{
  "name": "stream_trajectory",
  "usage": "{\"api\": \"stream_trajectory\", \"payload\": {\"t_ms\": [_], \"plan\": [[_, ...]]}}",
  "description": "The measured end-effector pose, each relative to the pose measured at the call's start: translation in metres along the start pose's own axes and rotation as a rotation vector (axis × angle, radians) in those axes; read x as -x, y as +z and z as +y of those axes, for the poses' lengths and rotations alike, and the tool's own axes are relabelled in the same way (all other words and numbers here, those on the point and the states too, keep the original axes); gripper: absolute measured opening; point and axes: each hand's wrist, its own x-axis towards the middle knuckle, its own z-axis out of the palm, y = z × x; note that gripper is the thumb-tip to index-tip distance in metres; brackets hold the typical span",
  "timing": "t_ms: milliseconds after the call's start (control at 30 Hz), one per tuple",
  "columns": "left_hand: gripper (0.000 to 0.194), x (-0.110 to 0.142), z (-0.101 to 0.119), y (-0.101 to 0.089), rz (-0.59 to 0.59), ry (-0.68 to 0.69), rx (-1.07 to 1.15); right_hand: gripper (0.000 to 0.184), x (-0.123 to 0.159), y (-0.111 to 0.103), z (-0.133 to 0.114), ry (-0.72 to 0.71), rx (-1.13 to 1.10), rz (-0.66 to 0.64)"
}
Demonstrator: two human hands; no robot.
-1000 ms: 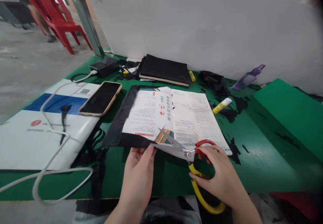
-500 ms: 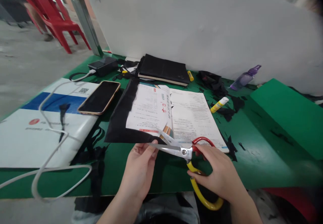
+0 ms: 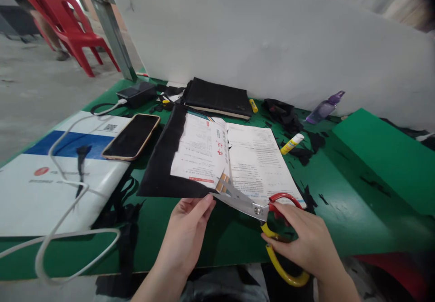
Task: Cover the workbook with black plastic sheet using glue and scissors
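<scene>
An open book point(image 3: 254, 157) with printed pages lies in front of me, and black cloth point(image 3: 158, 159) is folded around the edges of its left side. My left hand point(image 3: 190, 225) pinches the near edge of this cloth between thumb and fingers. In my right hand point(image 3: 304, 238) are large scissors point(image 3: 239, 202) with one red and one yellow handle. The blades are spread and point left, with their tips at the cloth's near edge beside my left thumb. Beneath the blades, a bit of the brown-patterned cover shows near the spine.
A phone point(image 3: 132, 136) and a white-and-blue folder point(image 3: 61, 193) lie on the left under a white cable. Behind the book are a black-covered book point(image 3: 217, 95) and a black box point(image 3: 137, 92). A glue stick point(image 3: 291, 143), black scraps, a purple bottle point(image 3: 324, 108) and a green board point(image 3: 384, 157) are right.
The scissors and my right hand have moved slightly right and down, and the blades are less widely spread. My left hand still pinches the cloth edge. The view has shifted a little.
</scene>
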Motion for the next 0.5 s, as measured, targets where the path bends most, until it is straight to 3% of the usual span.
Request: {"api": "stream_trajectory", "payload": {"t_ms": [300,500], "plan": [[0.042,0.0036,-0.0033,0.0017,0.016,0.071,0.0,0.047,0.0115,0.0023,0.0017,0.038,-0.054,-0.031],[0.036,0.0027,-0.0026,0.002,0.063,0.076,-0.018,0.045,0.0077,0.0001,0.0017,0.079,-0.101,-0.079]]}}
